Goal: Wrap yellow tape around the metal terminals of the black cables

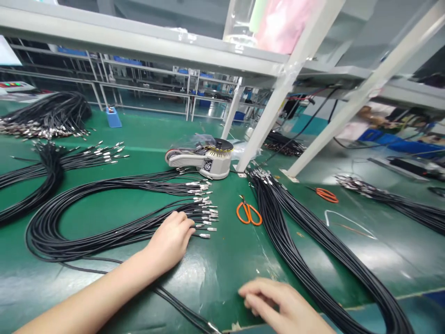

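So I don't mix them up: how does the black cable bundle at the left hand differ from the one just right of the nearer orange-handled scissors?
The left bundle shows its whole bend; the right bundle bends out past the picture's bottom edge. The left bundle's ends point right; the right bundle's ends point away from the viewer. Both are black with silvery ends.

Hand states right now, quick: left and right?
Left hand: fingers curled at the cables; grip can't be told.
Right hand: loosely open, nothing visible in it.
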Motion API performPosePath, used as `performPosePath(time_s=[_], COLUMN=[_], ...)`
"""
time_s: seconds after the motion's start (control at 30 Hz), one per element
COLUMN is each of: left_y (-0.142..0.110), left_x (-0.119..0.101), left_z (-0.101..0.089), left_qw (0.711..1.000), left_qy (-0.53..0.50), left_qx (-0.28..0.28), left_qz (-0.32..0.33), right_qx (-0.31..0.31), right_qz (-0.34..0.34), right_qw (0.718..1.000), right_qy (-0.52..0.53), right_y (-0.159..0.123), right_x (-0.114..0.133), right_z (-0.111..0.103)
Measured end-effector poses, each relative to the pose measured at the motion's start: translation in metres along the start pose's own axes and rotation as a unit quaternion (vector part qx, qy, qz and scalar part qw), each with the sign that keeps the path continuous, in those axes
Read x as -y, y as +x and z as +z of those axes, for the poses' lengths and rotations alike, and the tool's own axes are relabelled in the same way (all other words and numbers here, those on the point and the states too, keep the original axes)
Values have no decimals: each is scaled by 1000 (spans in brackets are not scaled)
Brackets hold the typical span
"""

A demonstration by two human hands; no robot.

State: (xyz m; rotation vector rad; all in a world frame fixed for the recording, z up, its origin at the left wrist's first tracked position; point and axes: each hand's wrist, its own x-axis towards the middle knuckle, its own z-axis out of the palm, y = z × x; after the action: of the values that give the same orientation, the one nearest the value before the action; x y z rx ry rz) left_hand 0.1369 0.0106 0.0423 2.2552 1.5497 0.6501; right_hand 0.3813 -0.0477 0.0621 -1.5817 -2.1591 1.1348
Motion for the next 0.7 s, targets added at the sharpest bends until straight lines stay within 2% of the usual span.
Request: performPosePath(time_s=[0.1,0.17,0.27,0.33,0.37,0.4,0.47,0.57,0.7], left_y=[19,24,21,17,14,12,10,10,12], left_x=[10,11,9,7,5,4,2,1,5], left_z=[15,18,7,-6,-12,-18,-25,-27,-26], left_qw=[999,998,993,976,958,935,892,879,866], left_qy=[-9,-34,-83,-182,-250,-318,-413,-433,-451], left_qx=[-15,-28,-58,-78,-85,-90,-92,-81,-39], left_qz=[-28,-38,-58,-91,-109,-127,-156,-183,-212], right_qx=[-82,-117,-121,-118,-115,-108,-77,-18,-23], right_qz=[-9,-29,-62,-82,-87,-89,-87,-83,-75], right_qw=[997,992,985,981,982,985,993,971,943], right_qy=[4,-32,-106,-130,-124,-99,15,224,325], right_y=[43,76,115,130,134,136,136,136,141], right_x=[9,13,19,24,28,33,46,66,75], right_z=[6,14,18,11,5,-1,-10,-13,-2])
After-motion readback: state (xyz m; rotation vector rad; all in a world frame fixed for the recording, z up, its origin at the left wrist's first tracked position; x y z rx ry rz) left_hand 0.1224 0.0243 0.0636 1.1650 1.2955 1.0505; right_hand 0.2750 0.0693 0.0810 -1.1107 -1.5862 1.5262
